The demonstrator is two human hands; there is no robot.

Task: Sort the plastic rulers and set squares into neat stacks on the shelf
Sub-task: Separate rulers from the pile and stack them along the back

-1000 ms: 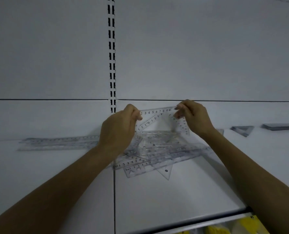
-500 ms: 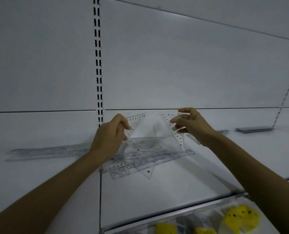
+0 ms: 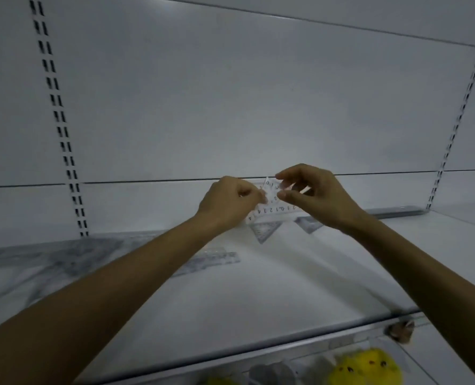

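Set squares (image 3: pixel 273 202) of clear plastic hang in the air between both hands; there seem to be two overlapped, though blur leaves the count unsure. The left hand (image 3: pixel 229 202) has its fingers curled tight on their left edge. The right hand (image 3: pixel 321 198) nips their upper right part between thumb and forefinger, its other fingers loosely bent. Directly below the held set squares a small triangular stack (image 3: pixel 265 231) lies on the shelf (image 3: pixel 258 301), and a second triangular stack (image 3: pixel 309 224) lies below and slightly right of them. Some rulers (image 3: pixel 212 259) lie below and to the left, with a blurred heap (image 3: pixel 50 262) farther left again. A flat ruler stack (image 3: pixel 397 211) rests well to the right. Yellow plush toys (image 3: pixel 369 365) sit far below, on a lower level. The likeliest slip is in the grip itself: smooth plastic held only by its edges could slide free when one hand lets go, drop onto the stack beneath and knock it askew. The two triangle shapes look alike and see-through in this dim light, so a piece could also land on the wrong stack, or sit rotated and spoil its neat edges.
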